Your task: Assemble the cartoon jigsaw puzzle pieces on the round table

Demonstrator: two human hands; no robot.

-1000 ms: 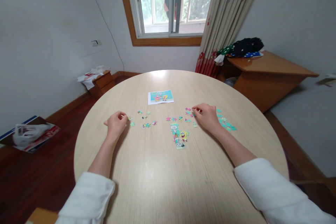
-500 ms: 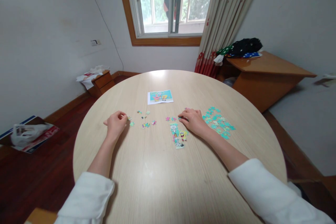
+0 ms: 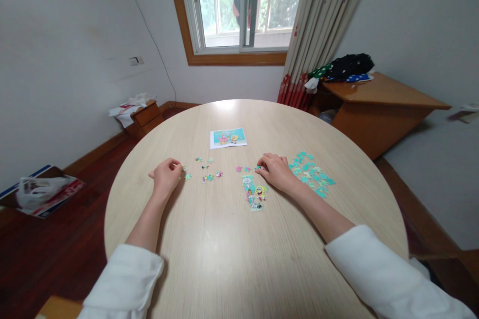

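My left hand [image 3: 167, 178] rests at the left of the round table, fingers curled and closed at a small puzzle piece [image 3: 184, 168]. My right hand [image 3: 276, 171] is bent low over the table, its thumb and fingertips closed about a teal puzzle piece [image 3: 258, 167]. Just below those fingertips lies a joined strip of puzzle [image 3: 248, 189] with a pale green cartoon figure, and a yellow cartoon section [image 3: 261, 192] sits at its right side. Pink pieces [image 3: 239, 169] lie left of my right hand. Several loose pieces [image 3: 208, 178] are spread between the hands.
A printed picture sheet [image 3: 228, 138] lies farther back on the round table [image 3: 232, 259]. Many turquoise pieces [image 3: 311, 174] are heaped right of my right hand. Beyond the table stand a wooden desk [image 3: 385, 92] with dark cloth [image 3: 350, 67] and a small cabinet [image 3: 147, 117].
My right fingertips have shifted slightly to the right and drawn in, so more of the teal piece by them shows. The left hand has barely moved.
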